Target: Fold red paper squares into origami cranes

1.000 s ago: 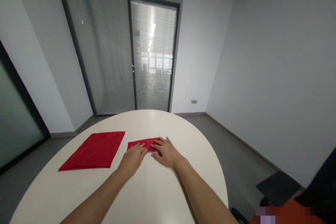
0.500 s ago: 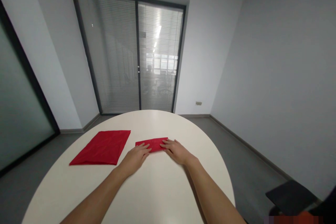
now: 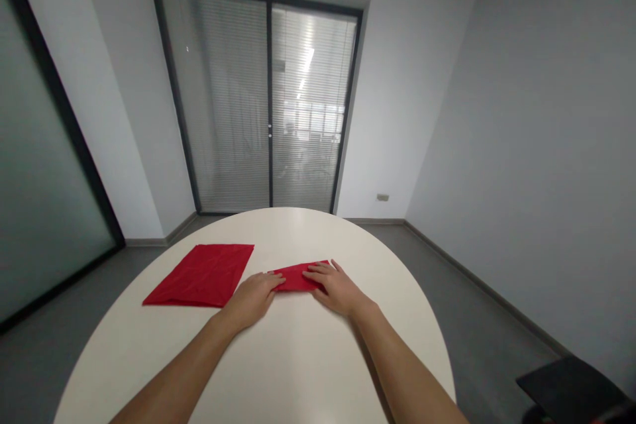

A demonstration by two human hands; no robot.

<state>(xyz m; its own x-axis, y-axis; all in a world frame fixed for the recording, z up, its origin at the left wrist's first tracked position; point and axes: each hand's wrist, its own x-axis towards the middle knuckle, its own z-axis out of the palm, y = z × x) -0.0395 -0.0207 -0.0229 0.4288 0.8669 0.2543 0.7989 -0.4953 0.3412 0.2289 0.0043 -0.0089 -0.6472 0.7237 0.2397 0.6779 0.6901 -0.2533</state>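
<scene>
Small red cloth [image 3: 294, 277] lay folded on round table [image 3: 298, 371].
Left hand [image 3: 252, 299] touched its left end, grip undeterminable; right hand [image 3: 340, 290] lay across its right end, fingers extended, unclosed. Larger red cloth [image 3: 203, 275] lay near left hand.

Surface [image 3: 293, 371] in front of you: round, pale cream, smooth; far edge curves fully in view, near part runs out of view below you. On its left part lies larger red piece [image 3: 203, 275], cloth-like, flat, lightly creased, with layers showing at near edge; its near right corner is close by your left hand [image 3: 254, 295], contact cannot be told. To its right, apart, lies smaller red piece [image 3: 295, 279], narrow and flat, ends partly covered by your left hand and right hand [image 3: 338, 288].
</scene>
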